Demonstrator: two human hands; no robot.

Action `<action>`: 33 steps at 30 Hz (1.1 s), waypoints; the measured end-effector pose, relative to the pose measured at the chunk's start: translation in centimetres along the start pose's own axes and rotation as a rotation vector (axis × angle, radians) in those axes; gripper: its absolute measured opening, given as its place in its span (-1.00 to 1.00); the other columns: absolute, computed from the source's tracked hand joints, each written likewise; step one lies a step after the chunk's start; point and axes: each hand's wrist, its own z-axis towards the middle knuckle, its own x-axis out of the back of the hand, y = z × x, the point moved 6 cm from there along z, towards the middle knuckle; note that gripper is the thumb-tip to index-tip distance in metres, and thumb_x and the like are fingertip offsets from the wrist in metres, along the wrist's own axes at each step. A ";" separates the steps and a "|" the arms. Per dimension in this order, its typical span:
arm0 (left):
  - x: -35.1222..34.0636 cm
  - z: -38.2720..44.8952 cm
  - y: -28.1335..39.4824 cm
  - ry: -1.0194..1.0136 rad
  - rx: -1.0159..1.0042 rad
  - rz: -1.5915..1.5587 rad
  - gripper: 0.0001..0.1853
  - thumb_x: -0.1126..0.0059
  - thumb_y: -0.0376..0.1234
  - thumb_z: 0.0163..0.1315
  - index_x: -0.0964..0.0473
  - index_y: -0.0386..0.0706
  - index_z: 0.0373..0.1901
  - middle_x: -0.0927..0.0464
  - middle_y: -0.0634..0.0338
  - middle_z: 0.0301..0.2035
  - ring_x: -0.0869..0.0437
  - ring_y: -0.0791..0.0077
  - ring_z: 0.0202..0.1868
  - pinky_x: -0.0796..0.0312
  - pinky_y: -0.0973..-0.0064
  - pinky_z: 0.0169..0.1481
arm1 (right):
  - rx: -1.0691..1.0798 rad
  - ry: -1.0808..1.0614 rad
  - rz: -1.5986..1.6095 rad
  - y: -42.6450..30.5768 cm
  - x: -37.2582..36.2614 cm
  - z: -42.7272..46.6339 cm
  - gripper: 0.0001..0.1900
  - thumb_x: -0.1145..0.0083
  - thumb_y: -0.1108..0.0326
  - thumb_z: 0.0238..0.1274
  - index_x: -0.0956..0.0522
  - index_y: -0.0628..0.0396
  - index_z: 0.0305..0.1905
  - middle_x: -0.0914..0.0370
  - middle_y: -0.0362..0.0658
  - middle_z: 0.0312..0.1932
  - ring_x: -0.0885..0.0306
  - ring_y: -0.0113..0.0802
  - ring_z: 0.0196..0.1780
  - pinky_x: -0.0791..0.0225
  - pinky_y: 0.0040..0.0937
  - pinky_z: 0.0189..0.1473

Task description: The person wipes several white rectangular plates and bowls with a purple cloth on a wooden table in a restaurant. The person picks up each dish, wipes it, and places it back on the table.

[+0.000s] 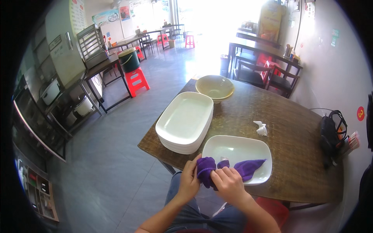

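Note:
Over the near edge of the table, my left hand (189, 178) grips a bunched purple cloth (206, 170) from its left side. The fingers of my right hand (228, 182) pinch the same cloth from the right. Whether anything is wrapped inside the bunch is hidden. A loose end of the cloth trails into a white rectangular plate (215, 145) right before me. Just above my right fingers shows a small whitish piece, too unclear to name. A stack of similar white plates (183, 122) stands to the left, and a wide pale bowl (215, 87) sits behind it.
A crumpled white tissue (261, 128) lies on the brown table (291, 151) beyond the plate. At the right wall are a black bag (332, 128) and a holder with straws or sticks (353, 141). A red stool (135, 81) bearing a green bucket (128, 60) stands on the floor to the left.

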 end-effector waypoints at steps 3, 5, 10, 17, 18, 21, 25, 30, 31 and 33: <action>0.1 -0.1 0.1 0.017 0.003 -0.009 -0.56 0.11 -0.56 0.32 -0.40 -0.23 0.25 -0.43 0.10 -0.29 -0.48 0.38 -0.27 -0.35 0.56 -0.10 | -0.034 -0.059 0.068 0.1 0.5 -0.4 -0.52 -0.26 0.45 -0.45 -0.51 0.19 -0.17 -0.54 -0.15 -0.31 -0.50 -0.21 -0.27 -0.37 -0.30 -0.25; 0.3 -0.1 0.9 0.007 0.004 0.019 -0.57 0.11 -0.56 0.32 -0.42 -0.24 0.23 -0.44 0.10 -0.29 -0.48 0.39 -0.26 -0.35 0.56 -0.10 | -0.030 -0.062 0.109 0.2 1.0 -0.6 -0.52 -0.26 0.45 -0.43 -0.52 0.18 -0.16 -0.55 -0.15 -0.30 -0.51 -0.22 -0.26 -0.37 -0.30 -0.25; 0.5 -0.2 1.9 -0.043 0.025 0.037 -0.59 0.06 -0.53 0.33 -0.44 -0.24 0.22 -0.47 0.08 -0.27 -0.51 0.42 -0.23 -0.37 0.56 -0.07 | -0.006 -0.072 0.154 0.1 2.1 -1.0 -0.52 -0.27 0.45 -0.39 -0.53 0.17 -0.14 -0.58 -0.14 -0.29 -0.54 -0.23 -0.25 -0.39 -0.30 -0.25; 0.5 0.3 3.3 -0.158 0.301 -0.392 -0.52 0.16 -0.17 0.51 -0.41 -0.40 0.19 -0.59 0.15 -0.18 -0.57 0.54 -0.15 -0.40 0.60 -0.03 | 0.067 0.083 0.171 -1.2 5.2 -0.1 -0.51 -0.28 0.45 -0.40 -0.56 0.19 -0.13 -0.59 -0.14 -0.31 -0.56 -0.23 -0.29 -0.41 -0.32 -0.26; 0.7 0.4 3.8 -0.183 0.337 -0.429 -0.49 0.20 -0.12 0.52 -0.42 -0.41 0.17 -0.59 0.14 -0.17 -0.57 0.55 -0.15 -0.40 0.60 -0.02 | 0.073 0.120 0.192 -1.6 5.7 0.1 -0.52 -0.28 0.45 -0.40 -0.56 0.20 -0.14 -0.58 -0.13 -0.32 -0.57 -0.22 -0.30 -0.42 -0.32 -0.26; 0.7 0.3 2.2 -0.269 0.475 -0.569 -0.40 0.28 0.04 0.51 -0.45 -0.35 0.06 -0.61 0.14 -0.18 -0.60 0.53 -0.14 -0.43 0.58 -0.02 | 0.118 0.130 0.275 -2.8 6.7 0.2 -0.61 -0.21 0.41 -0.12 -0.56 0.22 -0.07 -0.58 -0.09 -0.27 -0.58 -0.24 -0.24 -0.41 -0.35 -0.22; 0.4 0.4 1.5 -0.179 0.600 -0.719 -0.41 0.24 0.04 0.49 -0.38 -0.32 0.16 -0.58 0.11 -0.12 -0.61 0.47 -0.12 -0.43 0.56 -0.01 | -0.111 -0.077 0.714 -1.5 5.9 0.4 -0.43 -0.27 0.51 -0.19 -0.50 0.22 0.11 -0.56 -0.01 -0.22 -0.57 -0.05 -0.15 -0.44 -0.20 -0.06; 0.1 0.5 2.3 -0.118 0.421 -0.401 -0.46 0.23 -0.04 0.49 -0.27 -0.22 0.31 -0.42 0.08 0.15 -0.45 0.43 0.16 -0.36 0.47 0.19 | -0.435 0.074 0.723 1.6 3.7 1.2 -0.26 -0.17 0.54 0.08 -0.20 0.11 0.42 -0.40 0.10 0.18 -0.42 -0.06 0.23 -0.26 -0.22 0.27; 0.3 0.1 0.6 -0.094 0.354 -0.403 -0.46 0.23 -0.04 0.50 -0.28 -0.22 0.31 -0.42 0.09 0.15 -0.45 0.43 0.16 -0.35 0.46 0.20 | -0.345 0.007 0.640 0.6 3.0 1.8 -0.27 -0.15 0.41 0.15 -0.16 0.05 0.45 -0.36 0.11 0.22 -0.36 -0.02 0.28 -0.18 -0.09 0.31; 0.3 -0.4 -2.0 -0.053 0.229 -0.405 -0.46 0.23 -0.03 0.51 -0.28 -0.22 0.31 -0.41 0.11 0.16 -0.45 0.44 0.16 -0.33 0.45 0.23 | -0.176 -0.125 0.472 -1.1 0.8 2.3 -0.27 -0.11 0.17 0.28 -0.08 -0.06 0.50 -0.27 0.14 0.30 -0.23 0.07 0.37 -0.04 0.19 0.37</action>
